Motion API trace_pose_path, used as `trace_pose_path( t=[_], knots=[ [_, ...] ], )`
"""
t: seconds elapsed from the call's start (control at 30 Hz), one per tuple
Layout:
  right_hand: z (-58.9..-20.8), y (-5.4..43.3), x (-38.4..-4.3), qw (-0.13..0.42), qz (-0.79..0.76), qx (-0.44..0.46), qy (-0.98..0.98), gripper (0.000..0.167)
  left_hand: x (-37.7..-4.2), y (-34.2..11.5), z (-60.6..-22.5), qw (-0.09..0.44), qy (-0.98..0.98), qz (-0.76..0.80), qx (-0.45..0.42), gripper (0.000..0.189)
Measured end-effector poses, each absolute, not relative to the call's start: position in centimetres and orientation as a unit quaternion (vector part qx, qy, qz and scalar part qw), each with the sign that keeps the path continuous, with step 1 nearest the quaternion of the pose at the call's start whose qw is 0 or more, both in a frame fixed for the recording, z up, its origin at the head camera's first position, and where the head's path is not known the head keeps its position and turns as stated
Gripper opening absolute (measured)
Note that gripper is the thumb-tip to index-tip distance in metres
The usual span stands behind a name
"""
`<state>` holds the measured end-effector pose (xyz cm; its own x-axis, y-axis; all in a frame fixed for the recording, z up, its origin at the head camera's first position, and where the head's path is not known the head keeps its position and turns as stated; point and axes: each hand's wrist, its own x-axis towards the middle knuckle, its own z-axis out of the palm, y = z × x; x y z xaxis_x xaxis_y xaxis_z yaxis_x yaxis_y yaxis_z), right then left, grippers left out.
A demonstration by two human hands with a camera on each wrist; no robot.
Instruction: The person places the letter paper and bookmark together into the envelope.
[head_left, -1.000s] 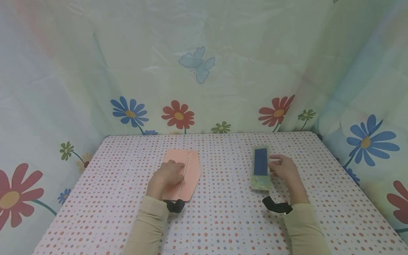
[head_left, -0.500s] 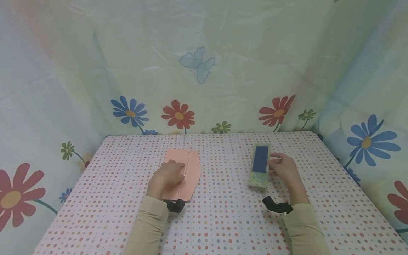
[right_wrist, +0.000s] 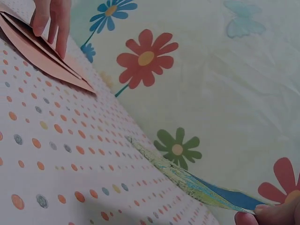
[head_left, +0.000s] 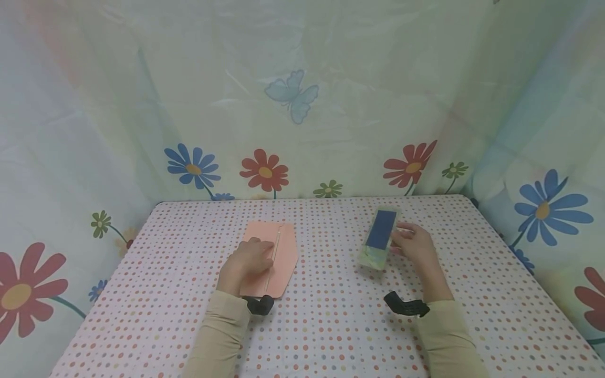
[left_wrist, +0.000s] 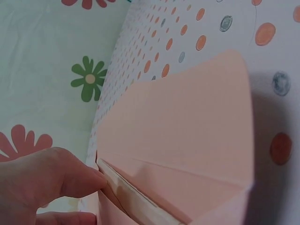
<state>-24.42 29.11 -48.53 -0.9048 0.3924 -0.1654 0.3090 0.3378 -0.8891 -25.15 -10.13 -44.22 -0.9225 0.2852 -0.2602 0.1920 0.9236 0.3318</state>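
My left hand is on a pink envelope lying on the table with its flap unfolded. In the left wrist view its thumb and a finger pinch the edge at the pocket's mouth, where a pale folded paper shows inside. On the right, my right hand holds a thin greenish card with a dark blue panel, pinching its right edge. That card is tilted and raised off the table. From the right wrist view its patterned side is seen nearly edge-on, thumb and fingertip at one corner.
A dotted cloth covers the table, with a stretch of it between the two hands. Behind and at both sides hang curtains printed with flowers and a butterfly. Black straps sit at both wrists.
My right hand has shifted slightly left and away from me; the greenish card has moved the same way and turned, its near end swinging left. Left hand and envelope stay put.
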Motion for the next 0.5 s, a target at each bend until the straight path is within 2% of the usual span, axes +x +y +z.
trace_pose_path(
  t=[0.2,0.43,0.5],
  knots=[
    [-50.9,29.3,-26.0,0.048,0.588,-0.209,-0.780,0.055,-25.2,-10.1,-44.2,0.150,0.969,0.140,0.140,0.048],
    [-50.3,27.8,-26.0,0.062,0.628,-0.214,-0.746,0.054,-25.3,-10.0,-44.1,0.156,0.969,0.118,0.150,0.049],
    [-49.2,26.8,-25.3,0.058,0.638,-0.204,-0.740,0.054,-25.3,-10.0,-44.1,0.157,0.969,0.117,0.153,0.049]
  ],
)
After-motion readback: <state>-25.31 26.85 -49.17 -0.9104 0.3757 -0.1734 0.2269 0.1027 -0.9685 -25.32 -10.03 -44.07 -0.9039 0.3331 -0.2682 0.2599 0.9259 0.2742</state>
